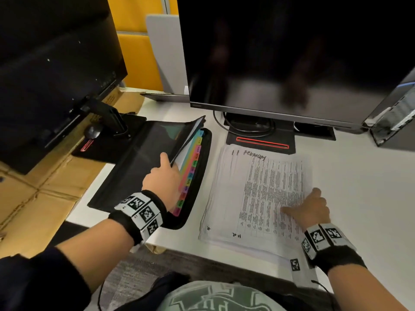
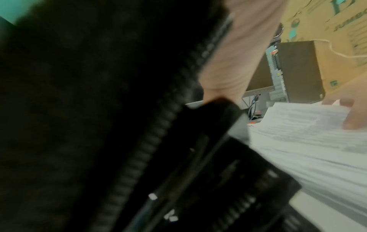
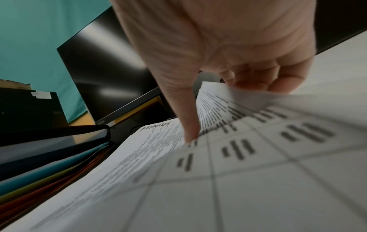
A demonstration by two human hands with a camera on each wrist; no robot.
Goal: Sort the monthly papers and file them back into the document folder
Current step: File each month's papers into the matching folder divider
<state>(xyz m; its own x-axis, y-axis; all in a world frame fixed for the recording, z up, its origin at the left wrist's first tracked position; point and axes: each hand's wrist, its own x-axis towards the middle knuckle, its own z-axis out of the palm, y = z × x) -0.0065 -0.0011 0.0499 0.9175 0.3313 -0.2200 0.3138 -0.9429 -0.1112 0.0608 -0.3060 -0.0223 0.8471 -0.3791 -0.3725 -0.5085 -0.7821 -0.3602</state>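
White table (image 1: 359, 198) before me: my left hand (image 1: 165, 182) clamps the document folder (image 1: 143, 158) flap open for filing, while my right hand (image 1: 312, 209) pinches the February sheet (image 1: 265, 187) off the stack.

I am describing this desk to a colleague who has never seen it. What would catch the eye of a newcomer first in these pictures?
First, the paper stack in the middle of the white desk, its top sheet handwritten "February", with the right hand lifting the sheet's right edge. Left of it lies the open black document folder with coloured month tabs, where the left hand holds a divider up. Behind them stands a large dark monitor.
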